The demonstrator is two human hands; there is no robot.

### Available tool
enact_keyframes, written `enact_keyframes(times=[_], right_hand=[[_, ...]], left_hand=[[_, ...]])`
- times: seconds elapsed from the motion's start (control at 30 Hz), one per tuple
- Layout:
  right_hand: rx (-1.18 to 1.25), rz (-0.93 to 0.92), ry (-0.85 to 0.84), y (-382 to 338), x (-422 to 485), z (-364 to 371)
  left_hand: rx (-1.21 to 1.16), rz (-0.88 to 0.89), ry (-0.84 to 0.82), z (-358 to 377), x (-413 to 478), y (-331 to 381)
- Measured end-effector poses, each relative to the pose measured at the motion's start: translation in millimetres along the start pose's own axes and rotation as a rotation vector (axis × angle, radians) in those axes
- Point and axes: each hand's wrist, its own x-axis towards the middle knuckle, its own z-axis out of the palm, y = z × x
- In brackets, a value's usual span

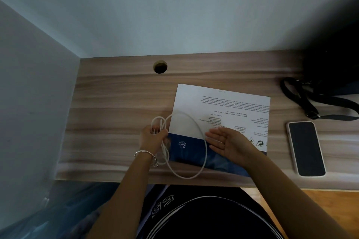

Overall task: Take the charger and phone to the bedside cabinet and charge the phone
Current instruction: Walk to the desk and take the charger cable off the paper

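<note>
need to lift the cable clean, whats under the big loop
Under the white cable lies a white-and-blue printed box on the wooden desk. The open right hand hides part of the box.

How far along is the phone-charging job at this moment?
Early. Nothing looks done. In hand: the left hand grips the coiled white charger cable above the desk, and the right hand is open beside the loop. Left: the phone lies untouched; no bedside cabinet is in view.
</note>
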Motion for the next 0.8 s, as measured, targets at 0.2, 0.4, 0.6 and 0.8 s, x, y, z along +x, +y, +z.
enact_keyframes(times=[0.2, 0.4, 0.6, 0.8], right_hand=[[-0.047, 0.008, -0.036, 1, 3, 4], [-0.074, 0.026, -0.074, 6, 7, 6], [-0.070, 0.039, -0.097, 5, 8, 2], [-0.104, 0.058, -0.108, 7, 8, 3]], left_hand=[[-0.172, -0.084, -0.103, 9, -7, 0], [-0.181, -0.054, -0.124, 21, -15, 6], [-0.016, 0.019, -0.071, 34, -17, 16], [0.017, 0.033, -0.106, 36, -18, 15]])
